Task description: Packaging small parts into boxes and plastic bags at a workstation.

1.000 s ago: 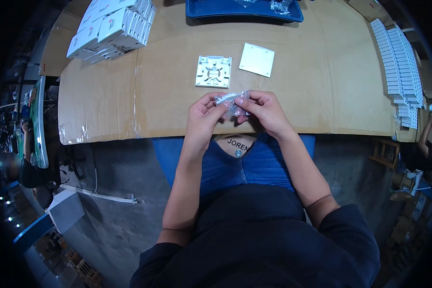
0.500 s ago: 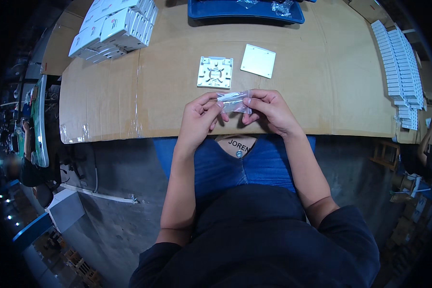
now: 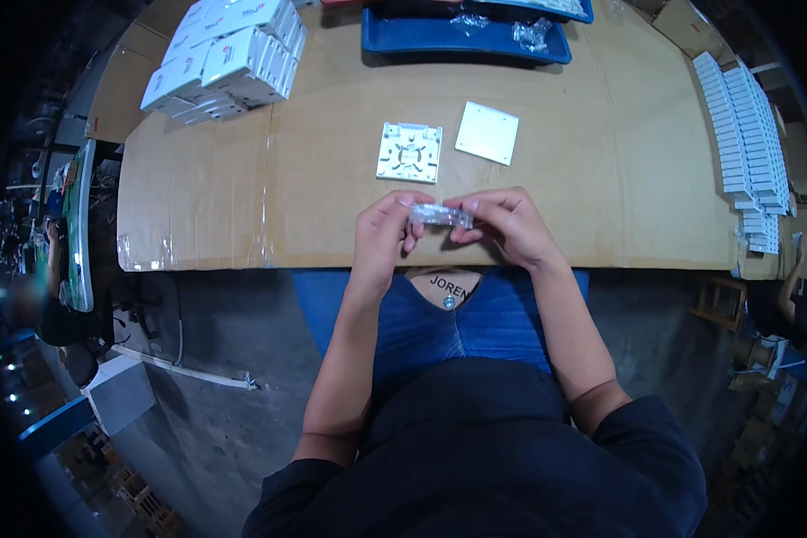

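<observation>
Between my two hands is a small clear plastic bag (image 3: 440, 215), folded or rolled into a narrow strip. My left hand (image 3: 388, 229) pinches its left end and my right hand (image 3: 508, 224) its right end, just above the table's near edge. What the bag contains is too small to make out. Just beyond my hands lies a white square plastic box base (image 3: 409, 153), its inner side up, with clips and a round middle part. To its right, apart from it, a flat white square cover (image 3: 487, 134) rests on the table.
Cardboard covers the table (image 3: 332, 99). Stacked white boxes (image 3: 233, 58) stand at the far left; long stacks of white pieces (image 3: 735, 134) line the right side. A blue tray (image 3: 462, 39) with small clear bags sits at the back. Other people are at both sides.
The bag was spread flatter and is now folded into a narrow strip between my fingers. The whole view has shifted slightly, so the table things appear lower.
</observation>
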Tool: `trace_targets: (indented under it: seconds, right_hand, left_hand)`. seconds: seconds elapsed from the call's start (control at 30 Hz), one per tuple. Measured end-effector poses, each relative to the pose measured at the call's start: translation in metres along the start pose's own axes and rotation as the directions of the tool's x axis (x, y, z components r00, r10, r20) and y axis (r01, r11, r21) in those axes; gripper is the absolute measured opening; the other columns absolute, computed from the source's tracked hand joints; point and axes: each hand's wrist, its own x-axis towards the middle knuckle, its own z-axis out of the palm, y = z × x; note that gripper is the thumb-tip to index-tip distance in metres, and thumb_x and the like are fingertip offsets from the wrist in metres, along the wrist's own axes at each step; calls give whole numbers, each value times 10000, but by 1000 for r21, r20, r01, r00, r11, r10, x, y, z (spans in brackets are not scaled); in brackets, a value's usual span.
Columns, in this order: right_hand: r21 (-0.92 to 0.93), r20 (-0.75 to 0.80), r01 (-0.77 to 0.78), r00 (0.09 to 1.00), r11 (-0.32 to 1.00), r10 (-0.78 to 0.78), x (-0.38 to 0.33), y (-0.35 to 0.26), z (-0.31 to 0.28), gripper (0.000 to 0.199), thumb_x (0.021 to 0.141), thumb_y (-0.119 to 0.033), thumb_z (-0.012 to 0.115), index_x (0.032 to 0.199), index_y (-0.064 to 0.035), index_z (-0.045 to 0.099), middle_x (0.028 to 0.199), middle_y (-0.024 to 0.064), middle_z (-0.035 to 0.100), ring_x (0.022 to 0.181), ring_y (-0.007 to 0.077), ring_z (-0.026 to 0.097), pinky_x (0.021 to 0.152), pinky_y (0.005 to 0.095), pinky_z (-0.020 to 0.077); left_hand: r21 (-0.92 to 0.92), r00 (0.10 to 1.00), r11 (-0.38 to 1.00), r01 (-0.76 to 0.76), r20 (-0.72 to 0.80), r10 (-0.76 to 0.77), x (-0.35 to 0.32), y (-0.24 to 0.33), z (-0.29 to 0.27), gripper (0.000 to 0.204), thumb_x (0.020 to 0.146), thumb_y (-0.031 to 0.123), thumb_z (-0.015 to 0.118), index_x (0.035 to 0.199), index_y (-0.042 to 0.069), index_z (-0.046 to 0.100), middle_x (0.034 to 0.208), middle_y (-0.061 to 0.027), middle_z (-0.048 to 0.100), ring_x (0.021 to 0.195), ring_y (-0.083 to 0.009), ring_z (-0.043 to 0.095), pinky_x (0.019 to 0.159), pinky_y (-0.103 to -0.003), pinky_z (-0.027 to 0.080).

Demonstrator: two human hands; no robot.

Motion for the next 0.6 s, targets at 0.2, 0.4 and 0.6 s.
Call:
trace_targets:
  seconds: [0.2, 0.4, 0.6]
  right_hand:
    - [-164, 24, 24, 999, 986, -20, 8, -17, 6, 214, 1022, -17, 654, 1206, 71, 718, 1025, 152, 763, 916, 180, 754, 827, 283, 621]
    - [-401, -33, 196, 973, 895, -228, 40, -29, 3, 149, 997, 17, 671, 1125, 50, 739, 1066, 104, 758, 970, 149, 723, 867, 276, 591]
    - [-729, 107, 449, 820, 517, -562, 74, -22, 2, 199, 970, 11, 688, 1163, 32, 730, 1080, 96, 698, 967, 166, 705, 834, 288, 574]
  left_hand:
    - [243, 993, 969, -46, 117, 18, 6, 32, -13, 278, 1032, 79, 664, 1293, -12, 687, 841, -9, 694, 676, -29, 567, 598, -195, 443]
    - [694, 932, 626, -356, 213, 294, 33, 60, -19, 208, 1004, 75, 691, 1188, 6, 762, 954, -48, 739, 813, -94, 649, 701, -262, 515]
    - [777, 710, 180, -603, 419, 567, 68, 54, -44, 177, 927, 121, 753, 1074, 27, 776, 965, -93, 737, 869, -234, 686, 776, -332, 515]
